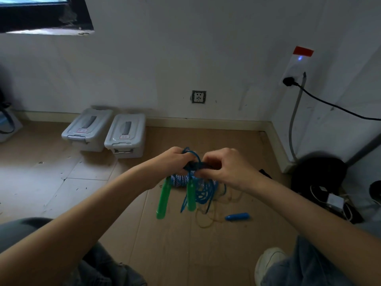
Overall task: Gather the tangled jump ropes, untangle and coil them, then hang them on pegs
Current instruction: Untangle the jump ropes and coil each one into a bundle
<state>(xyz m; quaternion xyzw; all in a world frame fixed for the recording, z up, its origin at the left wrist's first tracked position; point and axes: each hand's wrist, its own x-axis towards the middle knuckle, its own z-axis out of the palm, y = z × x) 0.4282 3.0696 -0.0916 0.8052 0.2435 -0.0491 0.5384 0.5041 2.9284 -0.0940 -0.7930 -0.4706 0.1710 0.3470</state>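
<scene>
Two lidded bins (105, 132) side by side against wall, left behind hands (203, 166) over floor ropes (203, 188).

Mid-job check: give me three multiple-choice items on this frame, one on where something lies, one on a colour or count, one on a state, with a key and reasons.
1. Where does the loose blue handle lie?
A. On the floor, right of the hanging green handles
B. On top of a storage box
C. In the left hand

2. How many green handles hang below the hands?
A. One
B. Two
C. Four

3. What is the state of the two hands?
A. Both idle on the knees
B. One holds a bin lid
C. Both grip the blue rope bundle

Key: 1 A, it rests on the wooden floor beside thin yellowish cord. 2 B, two green handles dangle side by side. 3 C, the left hand and right hand have fingers curled on the blue rope bundle.
</scene>
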